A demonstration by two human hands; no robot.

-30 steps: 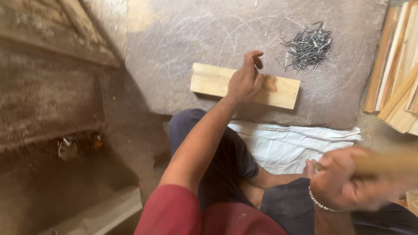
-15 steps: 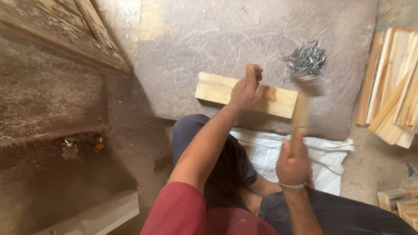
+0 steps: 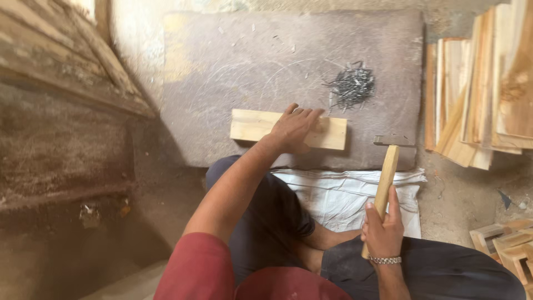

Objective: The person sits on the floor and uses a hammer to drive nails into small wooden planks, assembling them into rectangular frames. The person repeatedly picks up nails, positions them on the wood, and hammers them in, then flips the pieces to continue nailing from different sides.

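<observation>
Red cloth of a sleeve (image 3: 191, 266) is filling the bottom edge nearest the camera, cut off by the frame so that the shoulder above it is not showing. Dark trousers (image 3: 433, 272) are covering the folded legs beside it, and one knee (image 3: 244, 183) is pushing up toward the wooden block (image 3: 288, 129), which is serving as the landmark.

Nearer than the block and off to its right, the right hand (image 3: 383, 233) is clenching around the lower end of the pale handle of a hammer (image 3: 386, 172); the fingers are wrapping the far side and are mostly hidden. A metal bracelet (image 3: 384, 259) is circling the wrist. The hammer is standing nearly upright, its dark head (image 3: 393, 140) hanging just right of the block, apart from it.

A white woven sack (image 3: 344, 194) is lying just in front of the block, partly hidden under the legs.

The left hand (image 3: 294, 129) is pressing down on the block's right half, fingers spread and curled over its far edge; anything pinched beneath them is too small to make out. The block is lying flat near the front edge of a grey scratched slab (image 3: 250, 61).

Beyond the block, up and to the right, a heap of dark nails (image 3: 351, 86) is lying on the slab. Farther right, stacked wooden slats (image 3: 488, 83) are running out of view.
</observation>
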